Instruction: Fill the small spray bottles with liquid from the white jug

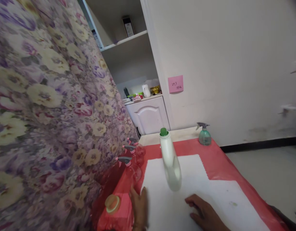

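Note:
A tall pale green plastic bottle with a moulded handle point(170, 160) stands on the white cloth in front of me, with a green piece point(163, 132) showing at its threaded mouth. My left hand point(139, 207) is at the cloth's left edge, thumb and fingers apart, holding nothing visible. Close by it are a pink container with a tan round cap point(120, 208) and the nearest clear spray bottle with a grey and pink trigger head point(133, 171). Low on the right, my right hand point(205, 211) hovers over or rests on the cloth, fingers loosely bent, thumb apart, nothing in it.
Two more clear spray bottles point(138, 157) line the table's left side by the floral curtain point(54, 112). A green spray bottle point(205, 137) stands at the far right corner. Red covering point(186, 147) and white cloth point(157, 173) overlie the table. Behind is a shelved cabinet point(149, 115).

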The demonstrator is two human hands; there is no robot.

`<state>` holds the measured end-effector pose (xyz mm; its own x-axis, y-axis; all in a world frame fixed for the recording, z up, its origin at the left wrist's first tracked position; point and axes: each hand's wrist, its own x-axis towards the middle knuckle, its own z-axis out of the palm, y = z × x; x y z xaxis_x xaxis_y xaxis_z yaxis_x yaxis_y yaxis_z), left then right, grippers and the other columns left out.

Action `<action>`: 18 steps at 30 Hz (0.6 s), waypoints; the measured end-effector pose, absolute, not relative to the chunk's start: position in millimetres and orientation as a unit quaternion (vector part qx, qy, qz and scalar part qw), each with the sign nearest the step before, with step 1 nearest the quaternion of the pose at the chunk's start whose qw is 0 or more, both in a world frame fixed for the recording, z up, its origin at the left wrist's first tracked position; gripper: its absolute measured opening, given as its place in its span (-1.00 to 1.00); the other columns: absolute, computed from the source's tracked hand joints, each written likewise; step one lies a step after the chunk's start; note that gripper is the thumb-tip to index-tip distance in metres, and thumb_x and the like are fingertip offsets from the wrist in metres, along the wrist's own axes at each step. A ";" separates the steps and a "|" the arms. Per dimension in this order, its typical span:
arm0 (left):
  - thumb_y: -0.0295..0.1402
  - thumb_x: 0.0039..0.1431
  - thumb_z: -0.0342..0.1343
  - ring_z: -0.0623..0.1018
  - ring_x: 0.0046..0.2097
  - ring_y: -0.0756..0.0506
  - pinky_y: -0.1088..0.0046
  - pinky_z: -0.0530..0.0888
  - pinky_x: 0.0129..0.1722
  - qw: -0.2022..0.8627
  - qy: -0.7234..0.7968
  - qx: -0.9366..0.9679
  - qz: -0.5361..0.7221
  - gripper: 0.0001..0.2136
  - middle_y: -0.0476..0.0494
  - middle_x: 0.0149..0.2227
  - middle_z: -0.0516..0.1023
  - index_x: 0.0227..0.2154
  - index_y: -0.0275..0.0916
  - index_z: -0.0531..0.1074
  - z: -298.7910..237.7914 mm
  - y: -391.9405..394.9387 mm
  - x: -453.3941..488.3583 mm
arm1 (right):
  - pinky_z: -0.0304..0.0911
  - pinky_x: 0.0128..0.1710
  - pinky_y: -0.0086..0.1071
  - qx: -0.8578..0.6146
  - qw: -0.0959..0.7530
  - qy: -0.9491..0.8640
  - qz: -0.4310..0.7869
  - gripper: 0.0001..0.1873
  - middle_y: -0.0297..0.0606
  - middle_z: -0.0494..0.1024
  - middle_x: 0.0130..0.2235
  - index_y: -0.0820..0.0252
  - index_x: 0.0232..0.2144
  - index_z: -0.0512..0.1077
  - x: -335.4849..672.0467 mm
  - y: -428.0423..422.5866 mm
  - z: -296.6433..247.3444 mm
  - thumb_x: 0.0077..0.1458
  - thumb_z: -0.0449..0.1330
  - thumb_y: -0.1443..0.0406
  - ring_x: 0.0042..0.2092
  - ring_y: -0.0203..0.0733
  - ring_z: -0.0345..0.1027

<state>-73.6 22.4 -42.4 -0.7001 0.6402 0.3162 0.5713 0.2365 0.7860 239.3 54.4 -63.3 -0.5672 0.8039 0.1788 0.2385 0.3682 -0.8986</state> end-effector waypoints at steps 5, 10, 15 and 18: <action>-0.16 0.21 -0.02 0.23 0.33 -0.21 0.20 0.16 0.32 0.076 0.745 0.514 0.419 -0.51 -0.31 0.27 0.31 0.16 -0.25 0.28 -51.9 35.1 -47.1 | 0.32 0.02 -0.24 -0.326 0.326 -0.761 0.456 -0.54 -0.23 0.57 -0.11 0.07 -0.08 0.43 239.7 54.0 -61.8 -0.11 0.14 0.40 -0.04 -0.03 0.44; -0.13 0.07 0.12 0.22 0.33 -0.30 0.08 0.09 0.33 0.082 0.722 0.592 0.348 -0.48 -0.33 0.26 0.34 0.08 -0.27 0.41 -52.5 58.5 -47.7 | 0.32 0.03 -0.25 -0.342 0.311 -0.745 0.482 -0.56 -0.25 0.56 -0.13 0.09 -0.12 0.45 245.2 50.6 -48.0 -0.13 0.15 0.41 -0.05 -0.05 0.44; -0.14 0.20 -0.03 0.22 0.33 -0.30 0.04 0.12 0.31 -0.034 0.732 0.649 0.203 -0.48 -0.36 0.28 0.29 0.14 -0.31 0.37 -64.5 63.2 -51.8 | 0.36 0.00 -0.21 -0.355 0.337 -0.710 0.507 -0.59 -0.25 0.58 -0.06 0.06 -0.09 0.47 270.7 79.2 -26.1 -0.06 0.20 0.37 -0.02 -0.06 0.45; -0.12 0.23 -0.09 0.21 0.34 -0.26 0.06 0.14 0.31 -0.081 0.724 0.666 0.161 -0.47 -0.28 0.30 0.25 0.19 -0.27 0.32 -70.8 67.1 -56.6 | 0.35 0.05 -0.11 -0.397 0.400 -0.676 0.474 -0.59 -0.17 0.58 -0.01 0.11 -0.07 0.48 297.6 121.4 -8.3 -0.04 0.26 0.27 0.03 0.00 0.44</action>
